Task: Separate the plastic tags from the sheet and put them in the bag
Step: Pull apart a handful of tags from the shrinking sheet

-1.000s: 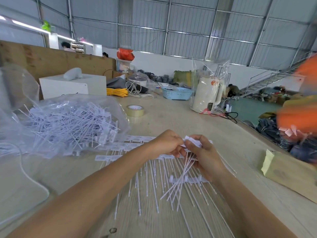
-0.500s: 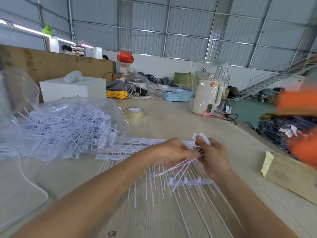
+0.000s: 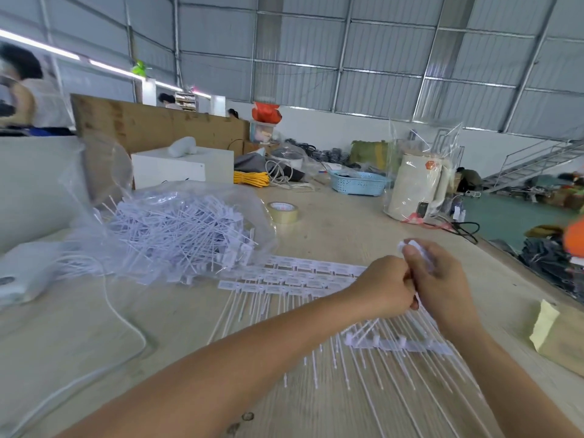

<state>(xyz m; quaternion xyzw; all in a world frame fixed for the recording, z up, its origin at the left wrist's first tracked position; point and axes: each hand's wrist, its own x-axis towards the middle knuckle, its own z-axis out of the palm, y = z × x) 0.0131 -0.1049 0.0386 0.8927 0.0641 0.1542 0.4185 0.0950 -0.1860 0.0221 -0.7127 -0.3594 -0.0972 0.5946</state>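
Note:
A sheet of white plastic tags (image 3: 294, 279) lies flat on the wooden table, label heads in rows at the far side and thin stems running toward me. My left hand (image 3: 384, 287) is curled in a fist over the sheet's right end, gripping tag stems. My right hand (image 3: 441, 279) touches it and pinches a small bundle of loose white tags (image 3: 417, 251) whose heads stick up above the fingers. A clear plastic bag (image 3: 177, 229) heaped with separated tags lies to the left of the sheet.
A tape roll (image 3: 282, 212) sits behind the sheet. Further back stand a white box (image 3: 183, 167), a blue basket (image 3: 358, 183) and a wrapped white kettle (image 3: 418, 188). A yellow-taped cardboard piece (image 3: 556, 335) lies right. A white cable (image 3: 123, 324) runs at left.
Both hands have risen slightly and closed together, the right hand lifting the pinched tags higher. The camera view has swung left, bringing a person at the far left into sight.

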